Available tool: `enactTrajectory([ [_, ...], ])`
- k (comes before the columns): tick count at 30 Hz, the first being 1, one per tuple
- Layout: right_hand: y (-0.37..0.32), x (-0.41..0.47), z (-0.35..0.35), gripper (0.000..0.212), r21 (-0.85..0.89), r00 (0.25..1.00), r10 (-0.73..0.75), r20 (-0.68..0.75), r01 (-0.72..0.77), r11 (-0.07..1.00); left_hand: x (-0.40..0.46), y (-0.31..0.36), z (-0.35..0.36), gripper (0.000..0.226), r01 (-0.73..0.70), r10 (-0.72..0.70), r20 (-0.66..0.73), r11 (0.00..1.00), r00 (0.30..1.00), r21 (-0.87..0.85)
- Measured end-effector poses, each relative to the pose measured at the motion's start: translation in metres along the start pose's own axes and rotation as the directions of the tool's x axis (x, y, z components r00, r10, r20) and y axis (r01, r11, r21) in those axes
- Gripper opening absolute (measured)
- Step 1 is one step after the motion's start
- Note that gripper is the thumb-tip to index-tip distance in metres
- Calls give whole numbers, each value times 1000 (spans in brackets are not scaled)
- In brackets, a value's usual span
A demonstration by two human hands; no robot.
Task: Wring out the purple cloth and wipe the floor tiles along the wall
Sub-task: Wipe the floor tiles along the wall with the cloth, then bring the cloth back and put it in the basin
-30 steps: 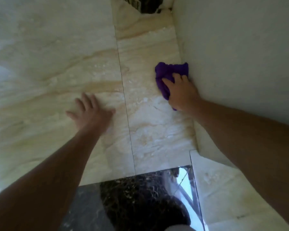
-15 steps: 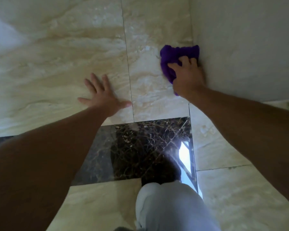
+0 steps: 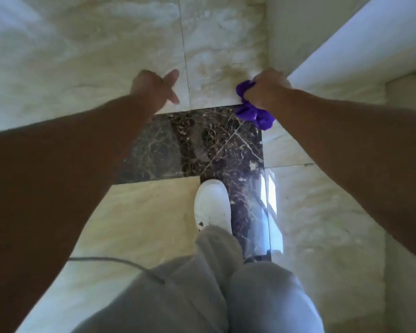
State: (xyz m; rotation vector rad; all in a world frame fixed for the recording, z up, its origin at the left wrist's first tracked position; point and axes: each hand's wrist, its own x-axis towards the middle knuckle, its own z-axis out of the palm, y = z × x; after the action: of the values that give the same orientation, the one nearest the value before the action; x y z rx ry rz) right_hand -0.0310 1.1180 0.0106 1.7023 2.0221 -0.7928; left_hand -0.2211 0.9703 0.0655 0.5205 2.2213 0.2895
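My right hand (image 3: 265, 88) is closed around the bunched purple cloth (image 3: 255, 115), which hangs from below the fist over the seam between a beige tile and the dark marble tile, close to the white wall (image 3: 296, 32). The cloth looks lifted off the floor, crumpled rather than spread flat. My left hand (image 3: 154, 88) hovers over the beige floor tiles (image 3: 221, 56) to the left, fingers loosely spread, holding nothing.
A dark brown marble tile (image 3: 202, 143) lies under my arms. My white shoe (image 3: 211, 203) and grey trouser legs (image 3: 226, 284) fill the lower middle. A thin grey cord (image 3: 111, 260) runs across the floor at lower left. A wall corner juts out at right (image 3: 346, 44).
My right hand has gathered the cloth from flat against the wall into a bunch and pulled it back toward me. My left hand lifted off the floor. The view tilted down toward my legs.
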Motion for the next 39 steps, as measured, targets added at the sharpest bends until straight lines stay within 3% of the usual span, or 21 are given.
enactTrajectory([
  [4,25,-105,-59,37,272,993,-103,60,83,959,-106,43,29,11,-10,69,193,956,979,-294],
  [6,37,-153,-84,38,364,994,-96,55,69,929,-152,66,25,25,129,44,308,845,950,-518],
  [9,55,-229,-122,41,479,997,-61,45,32,877,-224,103,14,39,317,27,445,663,895,-678],
  [11,74,-281,-145,46,511,999,-51,18,35,859,-268,123,15,52,360,5,472,641,881,-678],
  [13,94,-332,-165,43,568,1000,-24,10,14,823,-312,137,16,43,356,14,497,681,868,-640],
  [15,117,-382,-185,33,772,995,93,22,-76,631,-355,147,20,28,323,83,522,700,849,-637],
  [17,140,-428,-207,19,935,967,248,66,-147,323,-394,156,20,11,280,144,507,693,850,-665],
  [19,158,-462,-227,16,988,942,320,98,-131,83,-423,162,18,6,261,175,502,686,847,-679],
  [22,194,-522,-244,21,989,869,477,130,-78,-126,-481,181,24,10,251,242,587,733,773,-633],
  [27,229,-598,-229,38,958,802,541,254,-133,-253,-556,200,38,13,200,265,752,863,603,-464],
  [32,224,-676,-187,37,816,719,604,343,91,-571,-609,177,60,19,128,148,916,970,372,-209],
  [35,201,-704,-153,38,689,693,615,376,235,-686,-621,162,60,31,56,49,941,996,334,-72],
  [37,171,-726,-137,44,564,672,615,412,342,-751,-626,144,58,51,-48,-33,948,998,318,50],
  [39,142,-758,-116,44,469,609,636,474,437,-768,-646,115,55,56,-205,-98,950,965,298,164],
])
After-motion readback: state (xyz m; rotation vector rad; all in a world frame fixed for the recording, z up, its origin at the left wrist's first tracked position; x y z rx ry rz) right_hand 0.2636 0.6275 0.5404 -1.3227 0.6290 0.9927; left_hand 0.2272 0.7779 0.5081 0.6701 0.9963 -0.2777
